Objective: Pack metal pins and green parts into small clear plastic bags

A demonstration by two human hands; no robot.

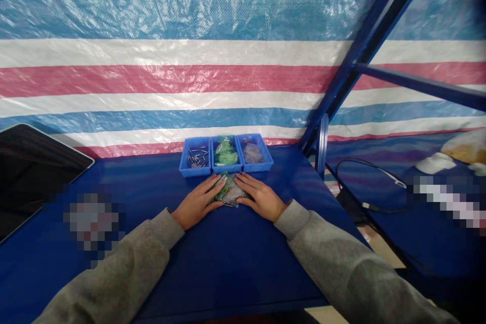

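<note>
Sleeves: your gray cuffs (299,220) reached in from the near left and near right over the blue table (228,268).
Left hand: your left hand (195,205) lay palm down, partly open, fingers extended and thumb apart, against the left side of the packet pile.
Right hand: your right hand (265,199) mirrored it on the right side, partly open, its fingers reaching onto the pile.
Packet pile: the small heap of green and clear plastic packets (230,192) sat on the table between your hands, just on the near side of the middle bin; slim pieces showed at its near edge.
Left bin: the blue left bin (195,170) held loose, slim metal pieces (197,158).
Middle bin: the blue middle bin (227,168) held green packets (225,153).
Right bin: the blue right bin (258,167) held clear packets (252,153), contents too small to tell.
Left side: a dark-screened panel (34,177) stood beyond a pixelated patch (91,220).
Right side: a black cable (366,161) lay on another blue surface (433,238).
Far side: a blue metal frame (351,73) rose before striped plastic sheeting (170,15).
</note>
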